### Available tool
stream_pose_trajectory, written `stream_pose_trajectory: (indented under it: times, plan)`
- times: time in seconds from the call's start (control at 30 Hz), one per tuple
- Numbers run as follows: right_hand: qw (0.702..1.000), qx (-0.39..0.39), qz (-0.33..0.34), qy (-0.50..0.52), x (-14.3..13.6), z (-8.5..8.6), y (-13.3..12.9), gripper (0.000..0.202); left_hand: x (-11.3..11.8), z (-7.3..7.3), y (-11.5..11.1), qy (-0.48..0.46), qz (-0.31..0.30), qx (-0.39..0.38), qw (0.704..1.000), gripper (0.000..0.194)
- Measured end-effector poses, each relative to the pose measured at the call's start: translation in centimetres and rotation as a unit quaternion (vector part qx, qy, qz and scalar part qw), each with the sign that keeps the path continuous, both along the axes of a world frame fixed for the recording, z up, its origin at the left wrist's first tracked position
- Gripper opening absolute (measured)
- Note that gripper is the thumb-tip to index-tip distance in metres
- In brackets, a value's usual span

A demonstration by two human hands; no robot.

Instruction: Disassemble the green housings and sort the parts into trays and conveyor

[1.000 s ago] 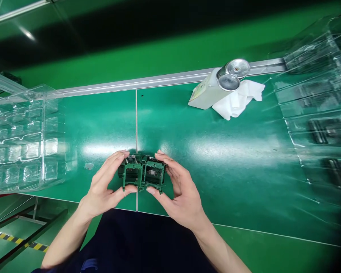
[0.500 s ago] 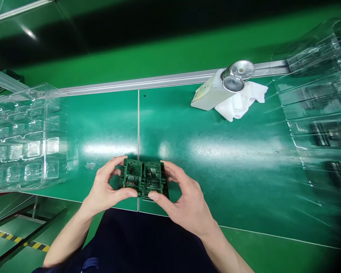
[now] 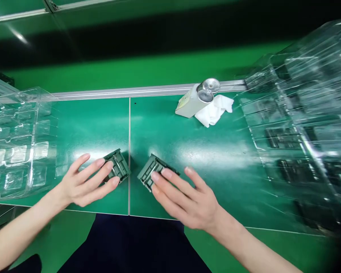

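Two dark green moulded plastic parts with ribs and slots lie apart on the green table, on either side of its seam. The fingers of my left hand point(image 3: 89, 182) are stretched out, their tips on the left plastic part point(image 3: 121, 166). My right hand point(image 3: 187, 197) reaches in from the other side with fingers extended over the right plastic part point(image 3: 151, 170), fingertips touching its top. Both thumbs stand away from the parts, so neither hand is wrapped round one. My fingers cover some of each part.
A clear blister tray point(image 3: 34, 151) stands at the left. At the right are stacked clear trays point(image 3: 301, 129) with dark parts inside. Towards the back stand a whitish bottle point(image 3: 187, 102), metal cans point(image 3: 206, 96) and a crumpled white cloth point(image 3: 216, 110). A metal rail point(image 3: 147, 91) edges the table.
The two parts, held side by side between my hands before, now lie apart and turned, showing other faces. My hands have moved apart and loosened, fingers now over the tops. The view has shifted.
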State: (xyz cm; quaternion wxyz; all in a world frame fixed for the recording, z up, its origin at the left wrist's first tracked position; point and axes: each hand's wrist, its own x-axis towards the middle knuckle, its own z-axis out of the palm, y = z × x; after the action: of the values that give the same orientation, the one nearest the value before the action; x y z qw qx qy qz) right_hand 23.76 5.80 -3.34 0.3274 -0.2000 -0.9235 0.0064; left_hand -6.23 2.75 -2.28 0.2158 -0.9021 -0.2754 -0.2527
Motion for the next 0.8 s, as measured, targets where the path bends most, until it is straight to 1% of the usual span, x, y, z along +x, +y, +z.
stream_pose_trajectory:
  times: [0.07,0.13,0.2,0.27,0.37,0.47,0.53,0.57,0.6,0.63,0.67,0.7,0.73,0.77,0.8]
  plan:
    - [0.996,0.090,0.021,-0.006,0.5,0.3,-0.1,0.012,-0.6,1.1,0.2,0.032,-0.036,0.026,0.999,0.028]
    - [0.990,0.134,0.032,-0.002,0.8,0.4,-0.3,0.006,-0.8,2.1,0.2,0.047,-0.051,0.026,0.997,0.027]
    - [0.989,0.141,0.034,-0.013,0.9,0.6,-0.5,0.006,-0.8,2.8,0.3,0.051,-0.068,0.028,0.996,0.024]
    - [0.988,0.143,0.032,-0.040,1.0,1.0,-0.6,0.010,-0.8,3.1,0.4,0.058,-0.096,0.038,0.993,0.020]
    - [0.984,0.156,0.032,-0.076,1.2,1.8,-0.6,0.018,-0.8,3.3,0.5,0.063,-0.123,0.058,0.989,0.016]
    - [0.978,0.171,0.056,-0.106,1.2,2.6,-0.3,0.024,-0.9,3.4,0.6,0.077,-0.139,0.077,0.984,0.017]
    - [0.977,0.173,0.068,-0.102,1.1,2.7,-0.1,0.021,-1.1,3.3,0.6,0.080,-0.145,0.083,0.983,0.017]
    - [0.981,0.163,0.062,-0.088,1.1,2.6,0.0,0.018,-1.1,3.3,0.6,0.068,-0.134,0.079,0.986,0.017]
    - [0.987,0.138,0.045,-0.066,1.0,2.3,0.0,0.016,-1.2,3.1,0.6,0.046,-0.109,0.068,0.991,0.017]
    - [0.995,0.093,0.016,-0.036,1.0,2.0,0.1,0.016,-1.2,3.0,0.6,0.010,-0.073,0.047,0.996,0.020]
    - [0.999,0.025,-0.024,0.001,0.9,1.6,0.2,0.021,-1.1,2.8,0.7,-0.046,-0.028,0.012,0.998,0.027]
    - [0.994,-0.062,-0.074,0.051,0.8,1.2,0.3,0.030,-0.9,2.5,0.7,-0.122,0.015,-0.035,0.992,0.037]
    - [0.973,-0.164,-0.120,0.108,0.6,0.9,0.5,0.040,-0.6,2.3,0.7,-0.221,0.054,-0.087,0.970,0.048]
    - [0.934,-0.271,-0.153,0.175,0.3,0.7,0.7,0.046,-0.2,2.1,0.8,-0.340,0.083,-0.140,0.926,0.056]
    - [0.878,-0.376,-0.166,0.245,0.0,0.5,0.9,0.047,0.3,2.0,0.9,-0.465,0.103,-0.191,0.858,0.061]
